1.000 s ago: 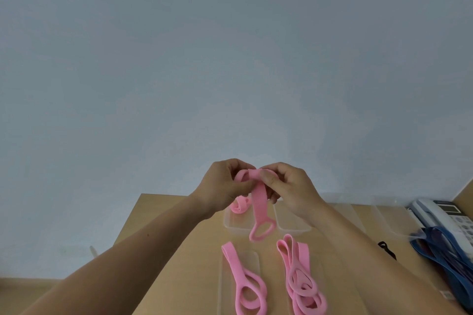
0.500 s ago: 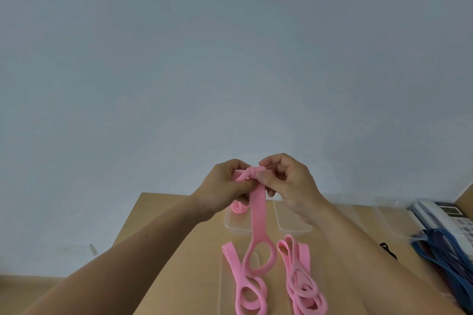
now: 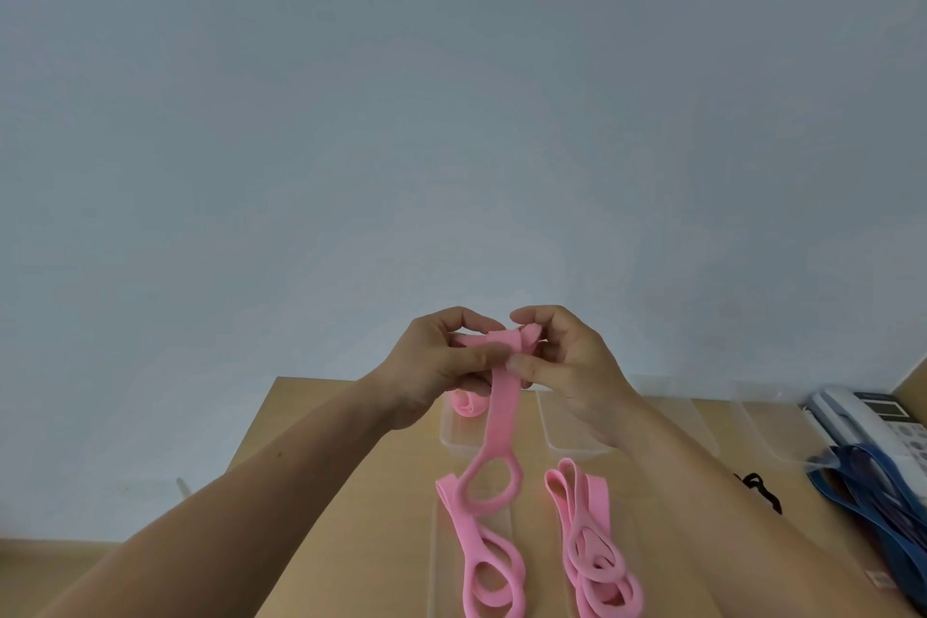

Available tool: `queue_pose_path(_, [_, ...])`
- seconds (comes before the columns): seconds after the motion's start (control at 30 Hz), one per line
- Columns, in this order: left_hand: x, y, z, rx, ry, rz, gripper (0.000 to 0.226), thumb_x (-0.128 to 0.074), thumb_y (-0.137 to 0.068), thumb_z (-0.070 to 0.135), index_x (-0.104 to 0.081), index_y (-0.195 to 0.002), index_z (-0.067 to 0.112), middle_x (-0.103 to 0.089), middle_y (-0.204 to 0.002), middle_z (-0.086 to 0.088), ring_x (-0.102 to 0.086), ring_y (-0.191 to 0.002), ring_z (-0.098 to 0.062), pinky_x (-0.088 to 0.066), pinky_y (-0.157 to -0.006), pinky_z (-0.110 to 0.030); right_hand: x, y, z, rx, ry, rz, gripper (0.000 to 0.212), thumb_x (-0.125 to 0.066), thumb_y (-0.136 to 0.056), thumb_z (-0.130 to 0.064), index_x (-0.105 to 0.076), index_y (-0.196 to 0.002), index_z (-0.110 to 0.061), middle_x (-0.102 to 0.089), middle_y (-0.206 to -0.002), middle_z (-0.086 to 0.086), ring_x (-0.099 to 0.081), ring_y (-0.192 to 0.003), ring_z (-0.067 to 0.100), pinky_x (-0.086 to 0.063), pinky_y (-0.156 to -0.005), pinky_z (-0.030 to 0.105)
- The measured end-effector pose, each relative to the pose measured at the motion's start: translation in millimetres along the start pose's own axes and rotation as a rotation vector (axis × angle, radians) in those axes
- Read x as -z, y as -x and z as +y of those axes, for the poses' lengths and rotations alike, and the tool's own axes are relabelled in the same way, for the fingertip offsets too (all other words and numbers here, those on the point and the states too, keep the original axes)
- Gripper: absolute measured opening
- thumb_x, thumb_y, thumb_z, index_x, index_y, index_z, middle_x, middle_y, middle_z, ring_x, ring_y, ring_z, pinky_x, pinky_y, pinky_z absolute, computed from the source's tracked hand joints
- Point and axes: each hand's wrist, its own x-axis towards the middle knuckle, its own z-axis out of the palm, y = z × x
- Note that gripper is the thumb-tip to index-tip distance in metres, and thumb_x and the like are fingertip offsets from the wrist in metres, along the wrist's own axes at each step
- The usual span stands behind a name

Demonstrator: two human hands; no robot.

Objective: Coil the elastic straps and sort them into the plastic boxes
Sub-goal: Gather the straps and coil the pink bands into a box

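Observation:
A pink elastic strap (image 3: 499, 409) hangs in the air above the wooden table (image 3: 351, 492), its lower loop dangling open. My left hand (image 3: 436, 366) pinches its folded top end from the left. My right hand (image 3: 562, 366) pinches the same end from the right, thumb and fingers curled round it. A coiled pink strap (image 3: 467, 402) lies in the left clear plastic box (image 3: 454, 439), partly hidden by my left hand. A second clear box (image 3: 572, 447) stands right of it. Two loose pink straps (image 3: 489, 567) (image 3: 592, 547) lie on flat clear lids nearer to me.
More clear boxes (image 3: 772, 427) stand at the back right. A white desk phone (image 3: 863, 422) sits at the far right with a pile of blue straps (image 3: 883, 487) in front of it. A small black strap (image 3: 760, 489) lies by my right forearm. A grey wall fills the background.
The held strap has unrolled and hangs much longer than a second ago. Both hands rose slightly, still holding its top end.

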Motion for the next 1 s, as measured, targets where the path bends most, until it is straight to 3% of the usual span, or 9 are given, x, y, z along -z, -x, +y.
queue_pose_path(0.13, [1.0,-1.9,-5.4,-0.066,-0.107,0.015,0.022,-0.075,-0.084,0.001,-0.068,-0.105,0.002,-0.074,-0.096,-0.022,-0.072,-0.087,-0.036,-0.059,-0.073,-0.037,0.9,0.2,-2.6,-0.123,-0.226,-0.018,0.039,-0.075,-0.076,-0.024,-0.065,-0.107,-0.004,-0.07,-0.089,0.013,-0.066,-0.075,0.027,-0.054,-0.063,0.032])
queue_pose_path(0.27, [-1.4,-0.6,-8.3,-0.118,-0.126,-0.003,0.023,-0.077,-0.082,0.0,-0.071,-0.103,0.005,-0.074,-0.094,-0.019,-0.071,-0.085,-0.03,-0.055,-0.073,-0.033,1.2,-1.5,-4.5,-0.177,-0.151,-0.044,0.037,-0.073,-0.079,-0.032,-0.067,-0.095,0.002,-0.071,-0.081,0.016,-0.066,-0.066,0.023,-0.052,-0.056,0.028])
queue_pose_path(0.37, [-0.7,-0.4,-9.0,-0.126,-0.142,-0.029,0.027,-0.079,-0.08,0.004,-0.07,-0.105,0.007,-0.073,-0.1,-0.019,-0.071,-0.095,-0.034,-0.058,-0.083,-0.039,2.2,-0.8,-7.6,-0.166,-0.085,-0.044,0.051,-0.081,-0.067,-0.038,-0.068,-0.094,0.003,-0.071,-0.079,0.015,-0.065,-0.064,0.02,-0.052,-0.056,0.027])
queue_pose_path(0.47, [0.4,-1.7,-9.0,-0.053,-0.163,0.013,0.045,-0.082,-0.074,0.005,-0.063,-0.114,0.014,-0.07,-0.088,-0.012,-0.071,-0.085,-0.029,-0.058,-0.083,-0.04,1.4,-1.0,-6.8,-0.088,-0.02,-0.001,0.035,-0.087,-0.07,-0.028,-0.072,-0.092,-0.005,-0.069,-0.075,0.008,-0.062,-0.059,0.018,-0.053,-0.059,0.027])
queue_pose_path(0.57, [0.8,-1.6,-7.5,-0.012,-0.177,0.013,0.037,-0.079,-0.077,0.001,-0.06,-0.108,0.005,-0.071,-0.091,-0.02,-0.071,-0.081,-0.036,-0.058,-0.077,-0.045,0.1,-1.5,-4.8,-0.033,-0.015,0.017,0.022,-0.084,-0.076,-0.015,-0.072,-0.094,-0.011,-0.068,-0.077,0.003,-0.06,-0.057,0.018,-0.053,-0.062,0.028])
queue_pose_path(0.7, [3.2,-0.2,-4.0,0.042,-0.198,-0.017,0.036,-0.078,-0.075,0.003,-0.058,-0.105,-0.001,-0.071,-0.096,-0.024,-0.069,-0.09,-0.045,-0.056,-0.071,-0.041,-1.5,0.4,-3.6,0.012,0.04,0.013,0.021,-0.081,-0.079,-0.011,-0.072,-0.096,-0.018,-0.068,-0.076,-0.004,-0.06,-0.056,0.017,-0.054,-0.063,0.027])
queue_pose_path(0.9, [4.1,4.1,-0.4,0.099,-0.055,-0.137,0.031,-0.065,-0.082,0.017,-0.059,-0.107,0.0,-0.073,-0.093,-0.019,-0.068,-0.082,-0.028,-0.055,-0.071,-0.034,-4.7,2.4,-3.4,0.059,0.1,-0.002,0.027,-0.083,-0.075,-0.017,-0.07,-0.09,-0.035,-0.07,-0.078,-0.01,-0.065,-0.061,0.009,-0.052,-0.061,0.02])
queue_pose_path(1.0, [4.7,2.5,-0.8,0.091,-0.021,-0.079,0.039,-0.07,-0.081,0.021,-0.058,-0.11,-0.001,-0.072,-0.093,-0.02,-0.067,-0.08,-0.029,-0.055,-0.071,-0.035,-4.2,1.4,-1.6,0.068,0.156,0.001,0.034,-0.081,-0.076,-0.009,-0.069,-0.091,-0.037,-0.072,-0.085,-0.009,-0.068,-0.072,0.014,-0.057,-0.066,0.028])
